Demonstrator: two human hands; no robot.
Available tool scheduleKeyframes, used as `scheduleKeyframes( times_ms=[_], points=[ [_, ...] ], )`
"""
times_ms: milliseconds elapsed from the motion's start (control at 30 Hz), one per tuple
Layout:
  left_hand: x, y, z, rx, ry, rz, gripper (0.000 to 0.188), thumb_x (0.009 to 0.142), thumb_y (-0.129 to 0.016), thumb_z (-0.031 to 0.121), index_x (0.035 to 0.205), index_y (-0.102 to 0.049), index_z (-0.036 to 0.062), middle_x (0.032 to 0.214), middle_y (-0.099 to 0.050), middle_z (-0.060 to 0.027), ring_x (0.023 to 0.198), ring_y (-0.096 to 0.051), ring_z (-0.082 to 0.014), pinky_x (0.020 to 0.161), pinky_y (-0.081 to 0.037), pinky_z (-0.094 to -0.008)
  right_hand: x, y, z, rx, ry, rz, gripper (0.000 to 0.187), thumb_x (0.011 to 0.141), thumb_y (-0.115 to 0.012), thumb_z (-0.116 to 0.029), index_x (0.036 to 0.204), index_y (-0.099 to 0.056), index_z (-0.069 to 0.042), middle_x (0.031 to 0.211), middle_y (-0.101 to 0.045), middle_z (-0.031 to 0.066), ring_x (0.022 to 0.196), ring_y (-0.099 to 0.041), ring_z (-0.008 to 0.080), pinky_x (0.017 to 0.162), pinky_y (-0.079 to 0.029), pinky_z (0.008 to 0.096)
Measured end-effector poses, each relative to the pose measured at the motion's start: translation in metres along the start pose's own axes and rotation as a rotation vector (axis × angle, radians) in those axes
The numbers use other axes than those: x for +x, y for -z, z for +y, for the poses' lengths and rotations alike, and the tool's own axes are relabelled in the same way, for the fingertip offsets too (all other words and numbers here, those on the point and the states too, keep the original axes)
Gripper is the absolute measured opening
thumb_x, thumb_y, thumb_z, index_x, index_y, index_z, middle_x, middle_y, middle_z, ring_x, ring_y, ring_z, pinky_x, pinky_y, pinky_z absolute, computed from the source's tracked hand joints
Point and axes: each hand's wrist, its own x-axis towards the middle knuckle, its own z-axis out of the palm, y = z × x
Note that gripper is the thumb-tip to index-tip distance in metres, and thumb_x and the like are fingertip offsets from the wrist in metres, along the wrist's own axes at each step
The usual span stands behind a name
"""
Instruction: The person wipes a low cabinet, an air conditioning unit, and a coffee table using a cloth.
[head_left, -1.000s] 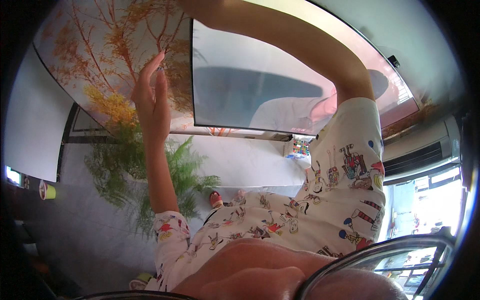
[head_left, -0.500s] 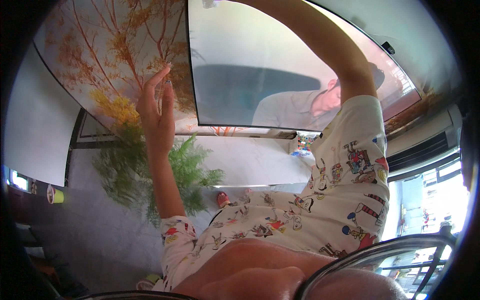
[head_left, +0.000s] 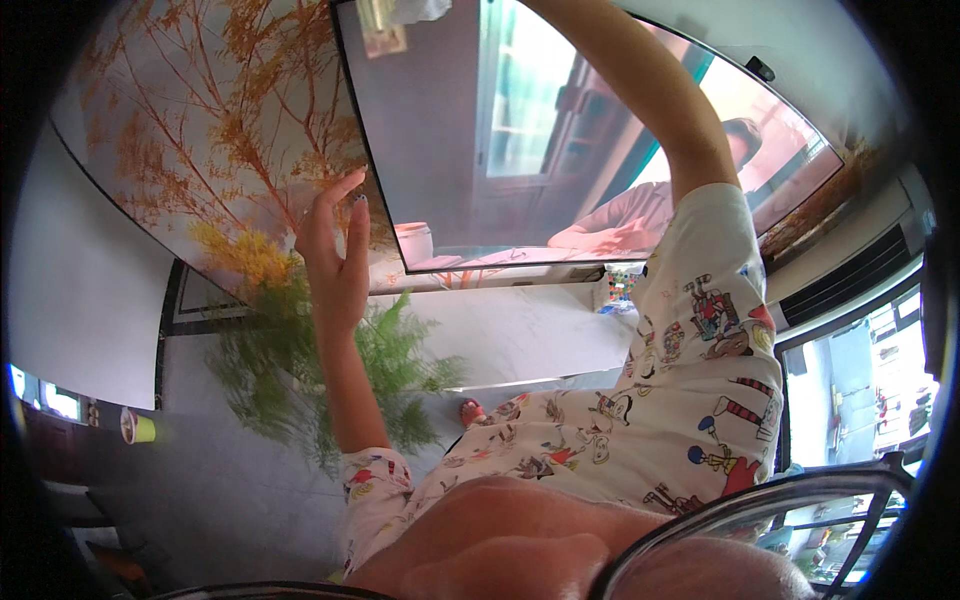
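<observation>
A large television fills the upper middle, its screen lit with a picture of a person in a room. My left hand is raised beside the screen's lower left edge. It holds nothing, its thumb and bent fingers apart. My right arm reaches up across the screen, and the hand lies beyond the top edge of the view. At the top of the screen a crumpled whitish piece, like cloth or tissue, shows in part. Whether the right hand holds it is hidden.
A feathery green plant stands below my left forearm. Under the television runs a white ledge with a colourful patterned item on it. Orange tree artwork covers the wall at left. A yellow-green pot stands farther left.
The view has shifted, so my left hand appears lower and farther right, closer to the screen's edge. More of the whitish piece shows. The television picture has changed.
</observation>
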Motion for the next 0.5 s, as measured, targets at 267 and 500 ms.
scheduleKeyframes(
  times_ms=[267,500],
  points=[
    [0.000,0.000,-0.009,-0.051,-0.042,-0.038,0.029,0.088,-0.038,0.021,0.107,-0.048,0.0030,0.109,-0.051,-0.0102,0.105,-0.044,-0.0198,0.092,-0.031,-0.0333,-0.068,-0.001,0.000,-0.113,0.100,0.213,0.046,0.075,-0.046,-0.009,0.120,-0.043,-0.014,0.103,-0.056,0.0020,0.103,-0.039,0.0249,0.092,-0.026,0.0412],
    [0.003,-0.019,-0.003,-0.061,-0.050,-0.051,0.024,0.086,-0.043,0.021,0.100,-0.051,0.0033,0.103,-0.054,-0.0109,0.101,-0.048,-0.0236,0.088,-0.033,-0.0355,-0.149,-0.022,0.022,-0.211,-0.037,0.241,0.046,0.076,-0.048,-0.009,0.121,-0.040,-0.013,0.102,-0.056,0.0006,0.100,-0.042,0.0213,0.088,-0.031,0.0349]
  ],
)
